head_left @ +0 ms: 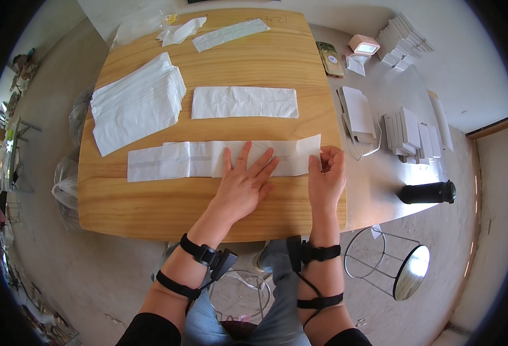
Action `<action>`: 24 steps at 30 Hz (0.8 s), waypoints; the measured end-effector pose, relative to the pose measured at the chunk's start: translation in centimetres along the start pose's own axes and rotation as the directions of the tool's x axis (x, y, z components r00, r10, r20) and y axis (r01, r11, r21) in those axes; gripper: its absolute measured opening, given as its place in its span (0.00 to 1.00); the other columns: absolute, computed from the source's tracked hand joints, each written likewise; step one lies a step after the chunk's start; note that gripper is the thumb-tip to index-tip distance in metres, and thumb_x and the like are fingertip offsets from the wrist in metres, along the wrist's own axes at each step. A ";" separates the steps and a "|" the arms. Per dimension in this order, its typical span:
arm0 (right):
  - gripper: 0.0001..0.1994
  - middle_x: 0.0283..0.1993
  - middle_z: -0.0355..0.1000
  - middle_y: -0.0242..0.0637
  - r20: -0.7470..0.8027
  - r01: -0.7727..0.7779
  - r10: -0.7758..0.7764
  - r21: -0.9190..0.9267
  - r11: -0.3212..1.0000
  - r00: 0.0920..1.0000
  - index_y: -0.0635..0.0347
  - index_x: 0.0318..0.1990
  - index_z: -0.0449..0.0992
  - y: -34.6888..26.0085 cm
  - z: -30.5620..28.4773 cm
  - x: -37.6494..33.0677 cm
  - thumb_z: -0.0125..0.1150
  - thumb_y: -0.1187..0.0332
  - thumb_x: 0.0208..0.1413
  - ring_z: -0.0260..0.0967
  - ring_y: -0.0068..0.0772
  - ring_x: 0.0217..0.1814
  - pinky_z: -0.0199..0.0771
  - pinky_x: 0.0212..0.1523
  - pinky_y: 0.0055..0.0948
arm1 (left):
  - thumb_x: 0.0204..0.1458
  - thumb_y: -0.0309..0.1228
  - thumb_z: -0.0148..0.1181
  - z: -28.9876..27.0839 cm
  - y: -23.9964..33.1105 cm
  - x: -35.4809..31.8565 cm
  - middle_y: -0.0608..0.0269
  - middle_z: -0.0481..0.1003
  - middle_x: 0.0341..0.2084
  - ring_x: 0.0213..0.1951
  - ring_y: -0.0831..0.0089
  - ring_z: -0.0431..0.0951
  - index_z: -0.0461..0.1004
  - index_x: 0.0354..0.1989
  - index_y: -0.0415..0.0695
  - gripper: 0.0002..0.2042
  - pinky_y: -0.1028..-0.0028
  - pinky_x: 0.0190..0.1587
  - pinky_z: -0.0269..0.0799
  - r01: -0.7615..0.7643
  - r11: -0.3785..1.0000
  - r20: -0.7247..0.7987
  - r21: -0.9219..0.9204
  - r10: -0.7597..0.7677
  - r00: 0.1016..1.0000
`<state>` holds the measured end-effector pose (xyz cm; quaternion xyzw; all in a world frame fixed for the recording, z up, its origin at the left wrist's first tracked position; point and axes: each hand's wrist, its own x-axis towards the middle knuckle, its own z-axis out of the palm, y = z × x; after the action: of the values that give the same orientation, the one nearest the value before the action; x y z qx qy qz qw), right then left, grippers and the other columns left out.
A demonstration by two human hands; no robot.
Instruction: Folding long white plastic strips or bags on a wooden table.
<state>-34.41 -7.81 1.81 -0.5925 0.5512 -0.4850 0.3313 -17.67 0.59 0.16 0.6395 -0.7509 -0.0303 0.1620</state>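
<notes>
A long white paper strip (pixel 179 160) lies flat across the near part of the wooden table (pixel 150 202). My left hand (pixel 243 184) presses flat on the strip's right half, fingers spread. My right hand (pixel 327 173) pinches the strip's right end between thumb and fingers. A second, shorter white paper piece (pixel 244 102) lies beyond it in the middle of the table. A thick stack of white paper pieces (pixel 136 104) sits to the left.
Two more white pieces (pixel 229 33) lie at the far edge. On the grey table to the right are white boxes (pixel 406 135), a flat box (pixel 359 112), a phone (pixel 330 57) and a black bottle (pixel 427 192). A wire stool (pixel 389 262) stands below.
</notes>
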 end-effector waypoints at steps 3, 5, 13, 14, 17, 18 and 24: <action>0.13 0.31 0.73 0.37 0.012 -0.001 0.001 0.021 1.000 1.000 0.63 0.45 0.70 -0.3 0.5 -0.2 0.62 0.78 0.53 0.69 0.26 0.29 0.71 0.33 0.26 | 0.57 0.37 0.57 -0.1 0.0 0.4 0.67 0.59 0.68 0.68 0.51 0.55 0.64 0.65 0.52 0.26 0.37 0.67 0.42 0.056 0.998 -0.030 -0.017 -0.056 0.998; 0.13 0.31 0.74 0.37 0.013 0.002 -0.002 0.000 1.000 1.000 0.63 0.46 0.70 -0.5 0.6 -0.2 0.62 0.78 0.53 0.70 0.26 0.29 0.71 0.33 0.26 | 0.58 0.35 0.56 0.3 -0.6 1.0 0.65 0.63 0.65 0.67 0.58 0.59 0.66 0.63 0.48 0.23 0.44 0.68 0.45 0.032 0.998 -0.140 -0.054 -0.039 0.989; 0.14 0.33 0.71 0.33 0.011 -0.027 0.026 0.107 0.994 1.000 0.64 0.48 0.69 -0.4 0.8 -0.3 0.61 0.81 0.53 0.67 0.19 0.32 0.69 0.34 0.21 | 0.60 0.35 0.54 1.3 -1.0 1.5 0.63 0.65 0.64 0.67 0.63 0.61 0.67 0.63 0.47 0.22 0.52 0.70 0.47 0.068 0.995 -0.160 -0.067 -0.078 0.984; 0.14 0.33 0.71 0.33 0.012 -0.026 0.025 0.105 0.994 1.000 0.64 0.48 0.69 -0.2 0.8 -0.3 0.61 0.81 0.53 0.67 0.19 0.32 0.69 0.34 0.21 | 0.60 0.36 0.54 1.3 -0.9 1.5 0.63 0.65 0.65 0.67 0.63 0.61 0.67 0.63 0.47 0.22 0.52 0.70 0.46 0.065 0.996 -0.155 -0.064 -0.075 0.985; 0.16 0.35 0.70 0.32 0.023 -0.020 0.014 0.302 0.953 1.000 0.64 0.50 0.67 -0.2 1.0 -0.3 0.60 0.82 0.54 0.65 0.18 0.34 0.68 0.36 0.19 | 0.60 0.38 0.53 1.1 -0.9 1.5 0.63 0.64 0.65 0.67 0.63 0.60 0.67 0.64 0.47 0.23 0.52 0.70 0.46 0.072 0.996 -0.144 -0.054 -0.079 0.986; 0.16 0.35 0.69 0.32 0.033 -0.027 0.016 0.372 0.928 0.999 0.64 0.50 0.66 -0.5 1.1 -0.5 0.59 0.82 0.55 0.65 0.18 0.35 0.68 0.36 0.18 | 0.60 0.38 0.53 1.0 -0.9 1.5 0.63 0.64 0.65 0.67 0.63 0.60 0.67 0.64 0.47 0.23 0.52 0.70 0.46 0.072 0.996 -0.144 -0.054 -0.079 0.986; 0.17 0.36 0.68 0.32 0.070 -0.029 -0.008 0.514 0.858 0.998 0.63 0.51 0.65 -2.4 3.2 -1.8 0.59 0.82 0.56 0.64 0.18 0.36 0.68 0.37 0.18 | 0.60 0.40 0.53 0.5 -1.4 1.6 0.58 0.66 0.63 0.65 0.58 0.63 0.67 0.63 0.45 0.23 0.53 0.68 0.52 0.050 0.997 -0.177 -0.058 -0.059 0.982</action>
<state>-30.45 -6.11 2.71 -0.4960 0.3933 -0.5918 0.4990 -16.71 -1.29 -0.31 0.6555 -0.7145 0.0027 0.2446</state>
